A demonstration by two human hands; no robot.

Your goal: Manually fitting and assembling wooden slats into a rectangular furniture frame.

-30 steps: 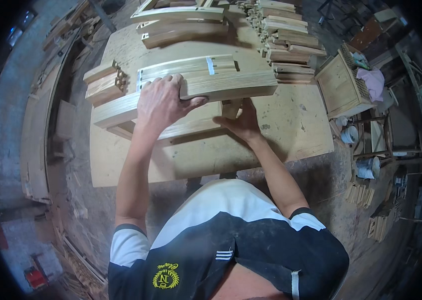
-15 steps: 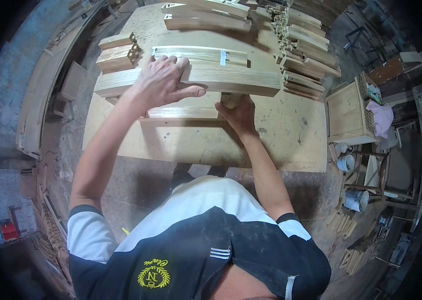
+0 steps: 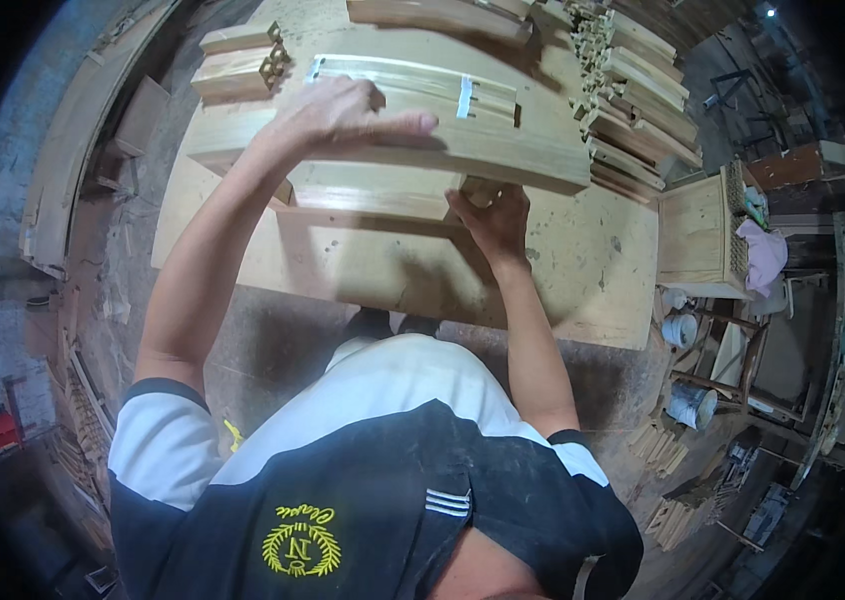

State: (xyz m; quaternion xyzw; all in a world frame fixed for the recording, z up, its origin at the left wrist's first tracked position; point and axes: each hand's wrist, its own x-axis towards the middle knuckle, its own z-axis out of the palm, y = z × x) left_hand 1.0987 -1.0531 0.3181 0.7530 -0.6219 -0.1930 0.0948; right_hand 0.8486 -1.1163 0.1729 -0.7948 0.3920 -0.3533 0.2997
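A long, thick wooden beam lies crosswise in front of me, raised above the worktable. My left hand lies over its left half, fingers bent toward the far side and thumb stretched out to the right. Below the beam's right part, my right hand grips a short wooden piece, whose upper end the beam hides. Another wooden rail runs under the beam, nearer to me. Just beyond the beam is a grooved wooden piece with a strip of pale tape across it.
The light worktable carries a small stack of wooden pieces at far left, a thick piece at the back and many stacked pieces at right. A wooden cabinet and white buckets stand beyond its right side.
The view has shifted slightly. My left thumb now points farther right, over the beam's top. The beam's right end sits slightly farther right; my right hand keeps its grip underneath.
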